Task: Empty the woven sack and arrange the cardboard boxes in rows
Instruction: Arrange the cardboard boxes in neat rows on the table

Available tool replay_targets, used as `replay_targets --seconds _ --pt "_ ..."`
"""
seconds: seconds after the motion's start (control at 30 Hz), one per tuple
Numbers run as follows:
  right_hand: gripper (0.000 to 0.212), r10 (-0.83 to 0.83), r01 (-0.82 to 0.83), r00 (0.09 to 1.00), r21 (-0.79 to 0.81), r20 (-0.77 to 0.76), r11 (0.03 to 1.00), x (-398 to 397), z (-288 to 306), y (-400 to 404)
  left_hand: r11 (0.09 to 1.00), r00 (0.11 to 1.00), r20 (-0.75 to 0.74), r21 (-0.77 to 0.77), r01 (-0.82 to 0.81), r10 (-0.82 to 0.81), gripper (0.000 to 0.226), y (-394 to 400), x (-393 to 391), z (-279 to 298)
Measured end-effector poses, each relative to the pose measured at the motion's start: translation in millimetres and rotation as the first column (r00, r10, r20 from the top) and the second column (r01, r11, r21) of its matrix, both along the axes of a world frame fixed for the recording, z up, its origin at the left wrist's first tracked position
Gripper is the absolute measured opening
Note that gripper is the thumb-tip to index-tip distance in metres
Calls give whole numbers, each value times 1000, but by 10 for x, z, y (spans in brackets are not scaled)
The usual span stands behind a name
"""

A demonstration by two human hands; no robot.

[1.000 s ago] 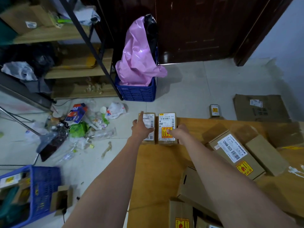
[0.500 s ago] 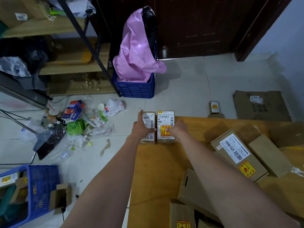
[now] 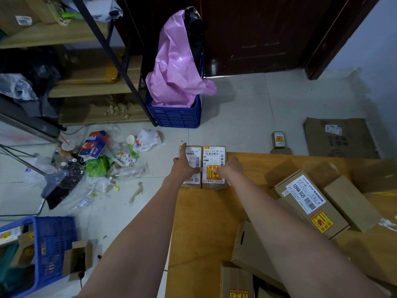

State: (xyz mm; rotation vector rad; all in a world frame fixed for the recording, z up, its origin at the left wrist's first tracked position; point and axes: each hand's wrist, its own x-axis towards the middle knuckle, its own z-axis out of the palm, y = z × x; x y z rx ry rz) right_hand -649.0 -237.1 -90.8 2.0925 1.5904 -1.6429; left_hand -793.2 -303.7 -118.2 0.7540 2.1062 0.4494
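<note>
barely anything shifts since a second ago: the left hand [image 3: 186, 166] stays flat on the left box [image 3: 191, 166], the right hand [image 3: 228, 169] on the right box [image 3: 214, 166], hands apart, boxes touching, first row starting. loose boxes [image 3: 309, 203] wait beside the right forearm.

The single head-worn camera looks forward and steeply down from close above the far left corner of a cardboard sheet [image 3: 214, 222] on the floor [image 3: 247, 117], facing a dark door [image 3: 247, 35].
</note>
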Motion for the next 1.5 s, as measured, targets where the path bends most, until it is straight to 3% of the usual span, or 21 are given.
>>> replay_targets --seconds 0.63,0.9,1.13,1.5 --pt "32 56 -56 998 -24 -1 998 -31 -2 17 999 998 -63 -34 14 -16 122 15 27 59" --pt "44 78 -79 996 24 45 997 154 146 47 998 980 -189 5 -57 57 101 36 82 234" --pt "68 76 -84 994 98 78 992 448 418 137 999 985 -174 38 9 -2 83 167 403 559" --pt "66 22 -48 990 190 137 981 1456 928 245 975 976 -115 108 196 -184 73 405 1445 969"
